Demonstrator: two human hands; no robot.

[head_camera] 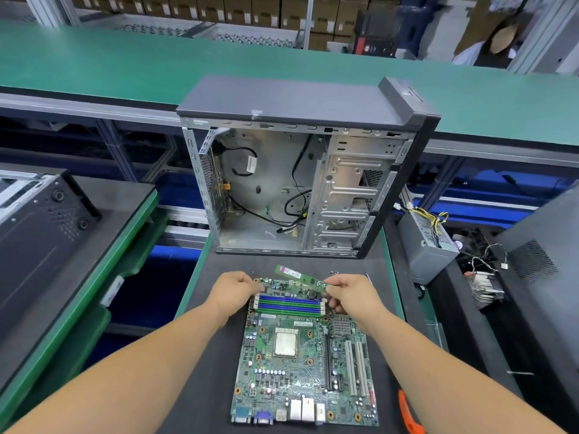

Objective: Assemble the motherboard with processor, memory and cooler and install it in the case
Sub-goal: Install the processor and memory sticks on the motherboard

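A green motherboard [300, 364] lies flat on the dark mat in front of me, with a silver processor [285, 342] seated in its socket. Blue and green memory slots [289, 305] run across its far end. My right hand [351, 294] pinches one end of a green memory stick [297, 277] and holds it tilted just above those slots. My left hand [235, 289] rests with curled fingers on the board's far left corner, by the slot latches. The open grey computer case [313, 183] stands behind the board with loose black cables inside.
A grey power supply [429, 245] with yellow wires sits to the right, a finned cooler [485, 289] beside it. An orange tool handle [409, 415] lies at the lower right. Another dark case [37, 220] lies at the left. A green conveyor [125, 67] runs behind, with a person beyond it.
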